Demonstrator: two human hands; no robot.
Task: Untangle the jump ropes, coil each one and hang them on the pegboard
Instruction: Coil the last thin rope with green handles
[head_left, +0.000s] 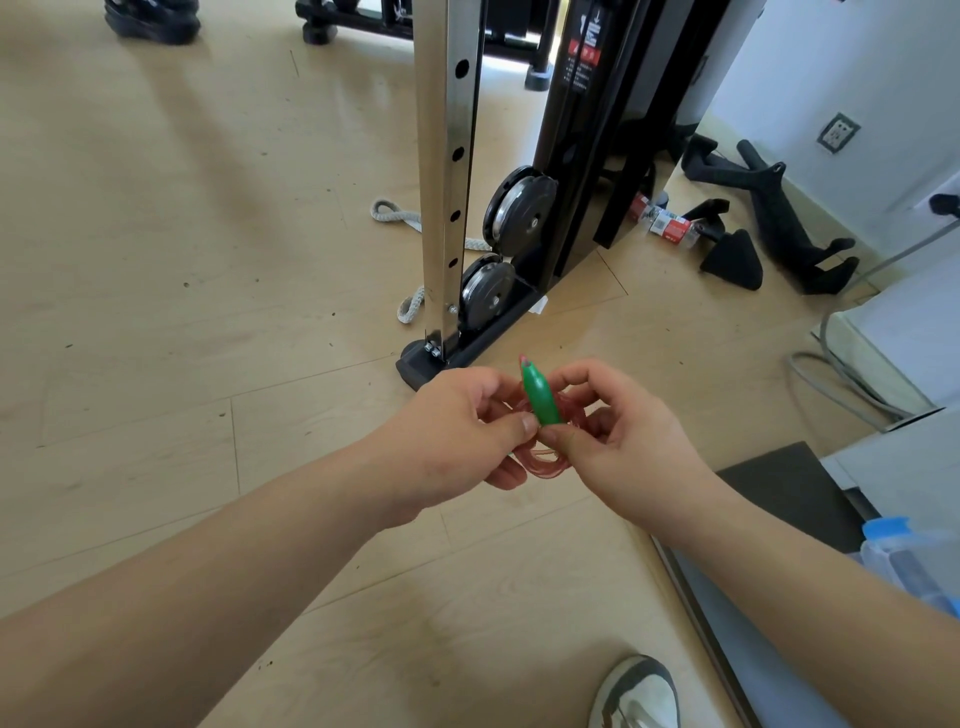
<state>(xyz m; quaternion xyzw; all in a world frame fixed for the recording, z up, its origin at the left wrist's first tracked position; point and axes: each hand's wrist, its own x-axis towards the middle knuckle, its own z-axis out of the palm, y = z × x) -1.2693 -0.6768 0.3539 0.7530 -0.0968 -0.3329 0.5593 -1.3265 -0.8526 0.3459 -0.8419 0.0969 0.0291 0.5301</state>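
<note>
Above the wooden floor (208, 260), near the foot of a gym machine (519, 208), both hands hold 1 jump rope (545, 452) in a small red coil. To finish it well, I judge the green handle (540, 397) should be tucked snugly so the loops stay put. Left hand (457, 436) and right hand (623, 436) pinch the handle's near end, fingers (527, 423) pressed together, the coil hanging between them.
</note>
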